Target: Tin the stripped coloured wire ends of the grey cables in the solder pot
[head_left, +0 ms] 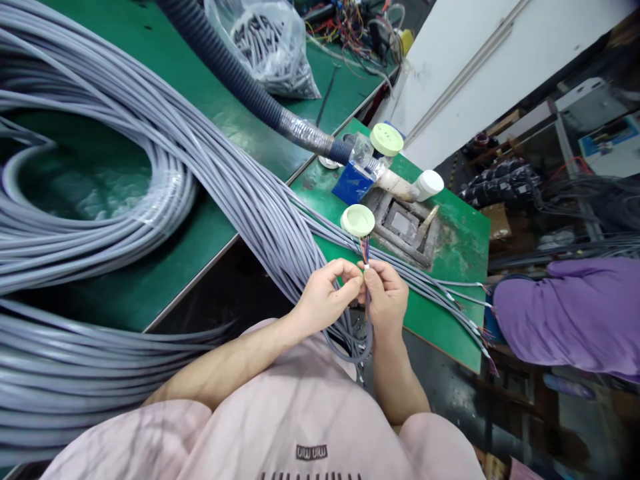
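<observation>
Pinched in my right hand [387, 297] is the end of a grey cable [369, 320], pointing away from me. Several thin coloured wires [365, 249] fan out of its stripped end, just in front of a pale green round tub [358, 220]. My left hand [333, 293] is beside it, thumb and fingertips pressed together close to the cable end; what they pinch, if anything, is too small to make out. A thick bundle of grey cables [260, 207] runs past my left hand, some of them looping down below both hands.
Large coils of grey cable [95, 87] cover the left table. A dark corrugated hose [225, 73] ends by a blue box [353, 181]. Near it are a square soldering pot [403, 223], a white jar [429, 185] and a bag of grey pieces [273, 50]. A person in purple [570, 313] is at right.
</observation>
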`<state>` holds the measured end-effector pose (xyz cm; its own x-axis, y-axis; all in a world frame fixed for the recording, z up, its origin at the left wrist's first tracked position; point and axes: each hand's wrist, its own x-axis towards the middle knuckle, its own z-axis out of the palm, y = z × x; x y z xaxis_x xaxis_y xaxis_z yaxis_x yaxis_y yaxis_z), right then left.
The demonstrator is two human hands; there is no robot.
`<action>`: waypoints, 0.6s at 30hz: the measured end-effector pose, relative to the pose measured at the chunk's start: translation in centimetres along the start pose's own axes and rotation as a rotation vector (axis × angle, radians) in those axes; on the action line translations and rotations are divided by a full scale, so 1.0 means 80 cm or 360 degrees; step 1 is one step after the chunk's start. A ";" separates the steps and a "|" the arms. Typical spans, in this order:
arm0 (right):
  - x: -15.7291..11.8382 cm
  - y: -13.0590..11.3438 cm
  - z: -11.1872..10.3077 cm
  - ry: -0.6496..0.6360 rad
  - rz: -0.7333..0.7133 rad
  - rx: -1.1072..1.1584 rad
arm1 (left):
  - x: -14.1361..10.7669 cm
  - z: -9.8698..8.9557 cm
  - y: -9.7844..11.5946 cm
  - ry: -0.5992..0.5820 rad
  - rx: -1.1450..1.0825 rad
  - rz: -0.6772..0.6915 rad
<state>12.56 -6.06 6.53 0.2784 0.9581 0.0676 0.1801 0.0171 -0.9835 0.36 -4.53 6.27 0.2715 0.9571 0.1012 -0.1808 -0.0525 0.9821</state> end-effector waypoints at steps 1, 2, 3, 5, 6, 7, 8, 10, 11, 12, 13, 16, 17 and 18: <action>0.000 0.000 0.000 0.0005 -0.0002 -0.0002 | 0.000 -0.001 0.000 -0.0002 -0.0003 -0.0002; 0.000 0.000 0.000 0.0011 -0.0006 -0.0007 | -0.001 -0.001 0.000 -0.0006 -0.0006 -0.0003; 0.000 0.000 0.000 0.0021 -0.0015 -0.0016 | -0.001 -0.002 0.000 -0.0010 -0.0007 -0.0004; -0.001 -0.001 0.000 0.0041 -0.0045 -0.0067 | -0.002 -0.003 -0.002 -0.0014 0.0004 -0.0005; -0.001 -0.001 0.000 0.0053 -0.0067 -0.0108 | -0.002 -0.003 -0.002 -0.0012 0.0020 -0.0006; -0.002 -0.002 0.001 0.0067 -0.0091 -0.0154 | -0.002 -0.003 -0.003 -0.0004 0.0046 -0.0004; -0.003 -0.003 0.001 0.0081 -0.0121 -0.0197 | -0.002 -0.003 -0.004 0.0008 0.0083 0.0002; -0.004 -0.003 0.003 0.0103 -0.0194 -0.0259 | -0.001 -0.003 -0.005 0.0045 0.0205 0.0049; -0.005 -0.003 0.004 0.0111 -0.0227 -0.0278 | -0.001 -0.003 -0.005 0.0072 0.0294 0.0090; -0.006 -0.002 0.005 0.0114 -0.0253 -0.0291 | 0.000 -0.002 -0.005 0.0103 0.0396 0.0144; -0.006 -0.002 0.006 0.0113 -0.0270 -0.0298 | 0.000 -0.002 -0.006 0.0134 0.0501 0.0207; -0.006 0.001 0.007 0.0093 -0.0274 -0.0281 | 0.000 0.001 -0.008 0.0229 0.0774 0.0414; -0.006 0.002 0.008 0.0084 -0.0267 -0.0267 | 0.001 0.001 -0.010 0.0253 0.0842 0.0481; -0.005 0.002 0.008 0.0080 -0.0256 -0.0251 | 0.001 0.002 -0.012 0.0274 0.0900 0.0543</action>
<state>11.83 -6.28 6.21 0.2800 0.9312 0.2333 0.3699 0.1195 -0.9213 0.69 -4.40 5.32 0.1242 0.8898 0.4391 0.3052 -0.4553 0.8364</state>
